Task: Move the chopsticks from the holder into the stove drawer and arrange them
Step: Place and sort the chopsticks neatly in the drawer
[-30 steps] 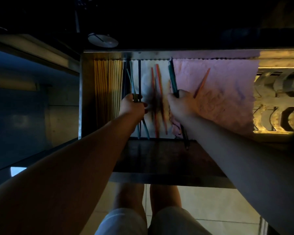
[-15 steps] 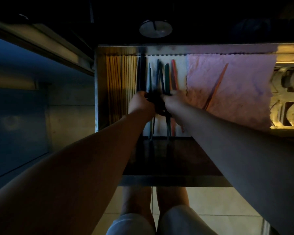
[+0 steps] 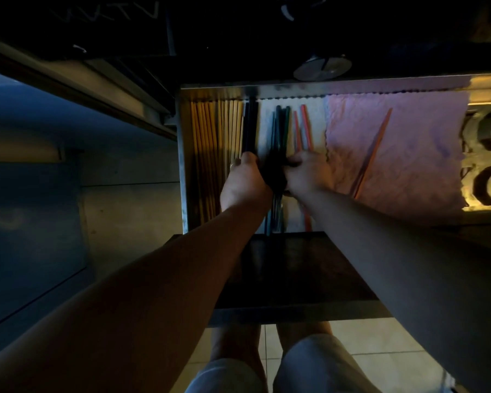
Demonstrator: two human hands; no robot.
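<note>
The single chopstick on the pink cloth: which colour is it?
The chopstick is orange-red; head view.

I'm watching my left hand (image 3: 245, 180) and right hand (image 3: 306, 173) covering the middle of the dark chopsticks (image 3: 280, 129). Their fingers (image 3: 297, 163) are sinking into deep shadow, so I'm failing to tell which is gripping what. The frame's right edge is cutting off the metal rack (image 3: 488, 180).

Head camera, steeply down, near drawer (image 3: 185, 165)
</note>
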